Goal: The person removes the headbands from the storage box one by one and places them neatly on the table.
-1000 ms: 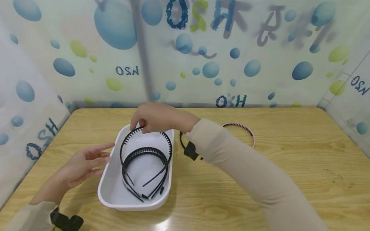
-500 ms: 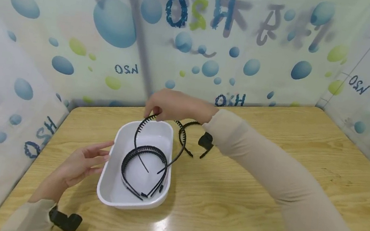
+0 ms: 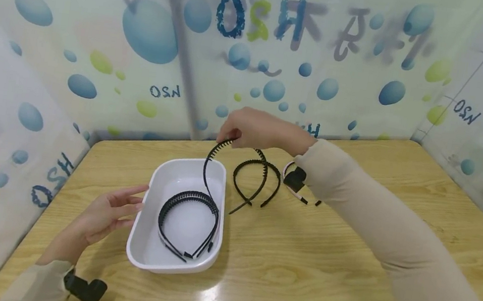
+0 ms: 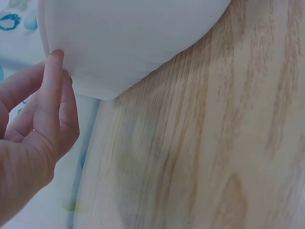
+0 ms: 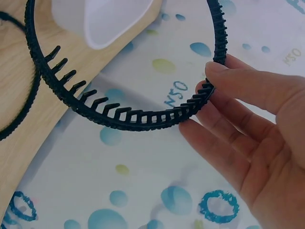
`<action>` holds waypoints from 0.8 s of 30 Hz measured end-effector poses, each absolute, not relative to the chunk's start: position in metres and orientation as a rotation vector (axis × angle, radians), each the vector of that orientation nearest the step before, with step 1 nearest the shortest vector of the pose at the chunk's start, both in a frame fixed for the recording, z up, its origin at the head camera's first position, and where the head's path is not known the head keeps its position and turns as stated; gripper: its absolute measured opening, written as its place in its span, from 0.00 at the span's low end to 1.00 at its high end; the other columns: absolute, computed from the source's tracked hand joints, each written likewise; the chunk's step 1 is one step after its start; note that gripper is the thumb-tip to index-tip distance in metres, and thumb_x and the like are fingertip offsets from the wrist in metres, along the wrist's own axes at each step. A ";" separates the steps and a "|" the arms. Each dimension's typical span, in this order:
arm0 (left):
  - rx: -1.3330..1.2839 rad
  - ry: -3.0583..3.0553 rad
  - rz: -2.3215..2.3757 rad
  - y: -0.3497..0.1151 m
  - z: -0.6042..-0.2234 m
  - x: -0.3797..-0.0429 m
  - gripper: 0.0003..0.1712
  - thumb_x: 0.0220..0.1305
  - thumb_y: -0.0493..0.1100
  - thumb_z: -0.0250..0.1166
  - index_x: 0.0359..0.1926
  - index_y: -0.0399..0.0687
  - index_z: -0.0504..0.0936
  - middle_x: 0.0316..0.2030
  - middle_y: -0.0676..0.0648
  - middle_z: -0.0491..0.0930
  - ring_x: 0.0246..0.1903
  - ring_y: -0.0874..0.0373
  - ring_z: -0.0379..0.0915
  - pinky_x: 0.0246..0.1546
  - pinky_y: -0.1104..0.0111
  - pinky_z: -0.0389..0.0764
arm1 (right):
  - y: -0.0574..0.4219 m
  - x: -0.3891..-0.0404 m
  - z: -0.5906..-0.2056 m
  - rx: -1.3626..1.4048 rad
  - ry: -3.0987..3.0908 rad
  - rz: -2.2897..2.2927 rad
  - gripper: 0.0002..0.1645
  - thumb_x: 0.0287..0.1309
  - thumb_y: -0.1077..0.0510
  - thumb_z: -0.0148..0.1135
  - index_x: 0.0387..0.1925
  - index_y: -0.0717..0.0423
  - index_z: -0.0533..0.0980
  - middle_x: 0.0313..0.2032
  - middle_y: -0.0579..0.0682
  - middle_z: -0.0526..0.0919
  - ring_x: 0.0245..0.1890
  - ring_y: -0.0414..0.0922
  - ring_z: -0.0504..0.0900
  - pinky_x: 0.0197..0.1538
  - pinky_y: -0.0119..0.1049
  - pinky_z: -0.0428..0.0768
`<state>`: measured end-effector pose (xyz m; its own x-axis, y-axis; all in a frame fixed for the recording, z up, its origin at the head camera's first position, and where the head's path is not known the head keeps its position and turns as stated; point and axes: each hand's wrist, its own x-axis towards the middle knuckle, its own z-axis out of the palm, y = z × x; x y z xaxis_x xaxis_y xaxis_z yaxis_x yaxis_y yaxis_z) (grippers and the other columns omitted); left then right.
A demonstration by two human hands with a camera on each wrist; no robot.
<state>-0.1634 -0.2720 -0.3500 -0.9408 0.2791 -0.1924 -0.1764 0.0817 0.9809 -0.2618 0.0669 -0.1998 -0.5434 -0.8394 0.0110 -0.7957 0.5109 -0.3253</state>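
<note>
My right hand (image 3: 257, 130) pinches a black toothed headband (image 5: 127, 125) near the top of its curve. The headband hangs beyond the right rim of a white plastic basin (image 3: 143, 244), its ends pointing down over the table. Inside the basin lie several black headbands (image 3: 191, 196), overlapping each other. My left hand (image 3: 106, 214) stays at the basin's left side, and in the left wrist view its fingertips touch the outer wall with the fingers fairly straight. Behind the held headband, another black headband (image 3: 235, 182) lies on the table.
A pink and black headband (image 3: 293, 193) lies farther right, partly hidden by the black camera (image 3: 294, 179) on my right wrist. The wooden table (image 3: 298, 275) ends at the back against a patterned sheet (image 3: 276, 63) with blue and green spots.
My right hand has lifted the black headband out of the basin and carried it right, past the rim. The left hand and the basin have stayed in place.
</note>
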 end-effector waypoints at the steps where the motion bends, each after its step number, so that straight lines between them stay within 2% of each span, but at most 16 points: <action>1: 0.099 2.041 1.921 -0.272 -0.350 -0.163 0.24 0.61 0.35 0.60 0.58 0.57 0.74 0.42 0.50 0.75 0.40 0.61 0.76 0.38 0.69 0.81 | 0.070 -0.263 -0.201 -1.408 2.603 -0.442 0.16 0.56 0.68 0.59 0.46 0.54 0.80 0.42 0.47 0.80 0.41 0.41 0.76 0.46 0.32 0.75; 10: 0.054 2.065 1.891 -0.271 -0.349 -0.163 0.27 0.61 0.36 0.61 0.62 0.53 0.70 0.43 0.49 0.74 0.40 0.61 0.76 0.39 0.68 0.80 | 0.099 -0.265 -0.213 -1.327 2.632 -0.492 0.16 0.55 0.69 0.60 0.46 0.56 0.80 0.42 0.50 0.79 0.42 0.44 0.77 0.47 0.34 0.76; 24: 0.059 2.038 1.907 -0.272 -0.349 -0.165 0.26 0.61 0.36 0.61 0.60 0.55 0.72 0.43 0.50 0.75 0.40 0.61 0.76 0.37 0.69 0.81 | 0.147 -0.274 -0.234 -1.284 2.710 -0.506 0.17 0.53 0.69 0.62 0.46 0.58 0.80 0.40 0.50 0.79 0.41 0.46 0.78 0.45 0.38 0.78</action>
